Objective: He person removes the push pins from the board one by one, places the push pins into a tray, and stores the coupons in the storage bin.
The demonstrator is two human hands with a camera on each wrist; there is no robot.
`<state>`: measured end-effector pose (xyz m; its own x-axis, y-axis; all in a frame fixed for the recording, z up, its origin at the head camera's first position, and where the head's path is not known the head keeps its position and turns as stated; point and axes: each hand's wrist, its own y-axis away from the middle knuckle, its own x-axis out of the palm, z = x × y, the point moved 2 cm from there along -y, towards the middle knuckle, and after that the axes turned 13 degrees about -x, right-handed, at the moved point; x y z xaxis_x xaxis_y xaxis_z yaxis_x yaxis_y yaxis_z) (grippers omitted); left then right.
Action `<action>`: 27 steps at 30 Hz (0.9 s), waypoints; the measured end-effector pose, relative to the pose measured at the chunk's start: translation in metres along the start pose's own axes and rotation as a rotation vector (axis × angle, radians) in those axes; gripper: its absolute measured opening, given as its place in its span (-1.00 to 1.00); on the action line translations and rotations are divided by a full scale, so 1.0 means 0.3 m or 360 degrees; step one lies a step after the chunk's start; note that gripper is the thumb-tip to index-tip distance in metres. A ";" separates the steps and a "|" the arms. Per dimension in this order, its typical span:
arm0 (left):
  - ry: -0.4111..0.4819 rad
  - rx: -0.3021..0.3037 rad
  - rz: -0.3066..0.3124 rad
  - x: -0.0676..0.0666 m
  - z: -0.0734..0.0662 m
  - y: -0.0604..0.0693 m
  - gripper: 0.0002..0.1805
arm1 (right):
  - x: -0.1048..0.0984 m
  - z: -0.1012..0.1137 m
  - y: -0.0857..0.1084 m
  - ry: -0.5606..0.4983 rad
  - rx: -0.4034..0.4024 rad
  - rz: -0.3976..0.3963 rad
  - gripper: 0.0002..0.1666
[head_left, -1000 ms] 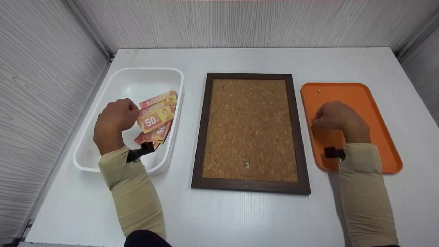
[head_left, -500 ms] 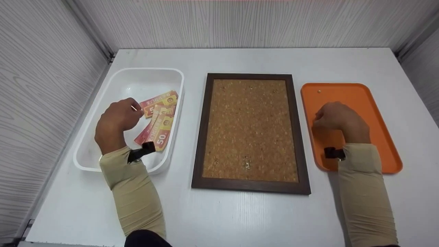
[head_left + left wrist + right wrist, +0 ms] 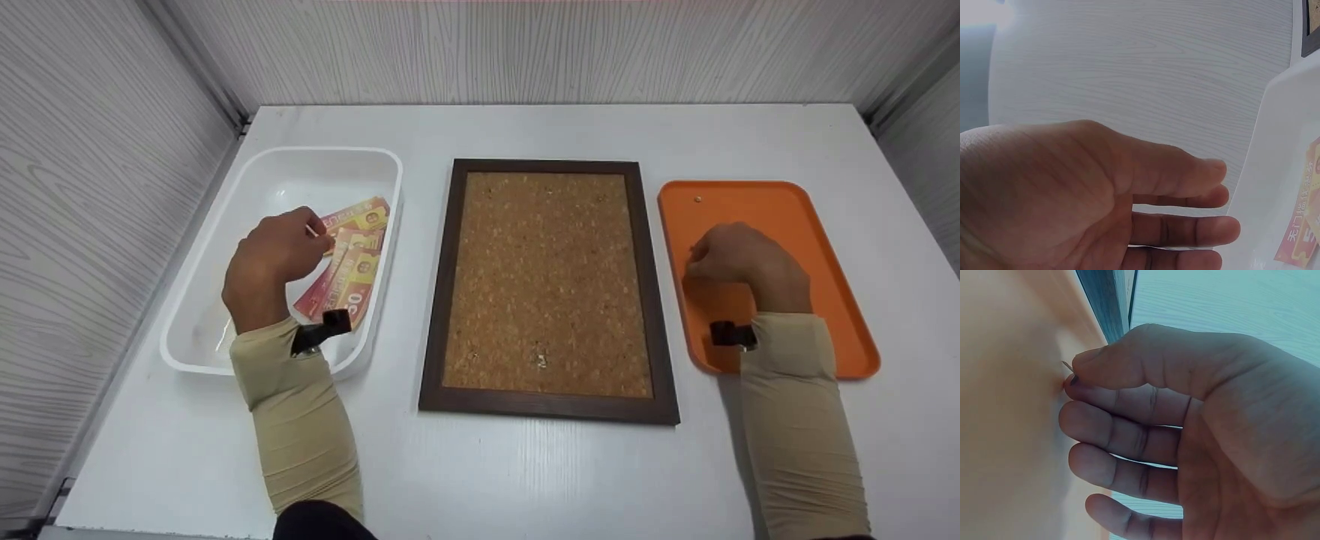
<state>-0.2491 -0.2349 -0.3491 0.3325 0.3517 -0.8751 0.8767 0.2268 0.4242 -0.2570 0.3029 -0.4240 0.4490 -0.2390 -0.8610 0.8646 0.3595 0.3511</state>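
Observation:
In the head view my left hand (image 3: 274, 259) hovers over the white tub (image 3: 330, 150), its fingertips beside several red and yellow paper coupons (image 3: 358, 274). The left wrist view shows that hand with fingers nearly straight, thumb close to the forefinger, and nothing between them. My right hand (image 3: 746, 259) is over the orange tray (image 3: 765, 199). Between its thumb and forefinger it pinches a thumbtack (image 3: 1070, 370), whose thin point sticks out in the right wrist view. The coupons fan out along the tub's right side, partly overlapping.
A cork board (image 3: 551, 285) in a dark brown frame lies between the two containers. Small shiny spots (image 3: 540, 360) show near its lower edge. One tiny metal object (image 3: 697, 199) lies at the orange tray's upper left. Grey wood-grain walls (image 3: 525, 52) border the white table.
The coupon on top at my left fingertips has come to lie turned among the others. My left hand has moved slightly right and toward the back. The right hand has hardly moved.

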 end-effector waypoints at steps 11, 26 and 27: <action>-0.0020 0.0125 -0.0107 0.007 -0.065 0.026 -0.57 | -0.001 0.003 0.004 -0.0008 -0.0001 0.0002 -0.70; -0.0119 0.0282 -0.0427 0.045 -0.202 0.061 -0.40 | -0.010 0.022 -0.005 -0.0047 -0.0047 -0.0064 -0.62; -0.0133 0.0283 -0.0438 0.051 -0.209 0.061 -0.38 | -0.010 0.024 -0.007 -0.0045 -0.0052 -0.0084 -0.62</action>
<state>-0.2499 -0.1684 -0.3400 0.0959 0.2221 -0.9703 0.9820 0.1380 0.1287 -0.2587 0.2963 -0.4194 0.4096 -0.2837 -0.8670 0.8796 0.3747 0.2929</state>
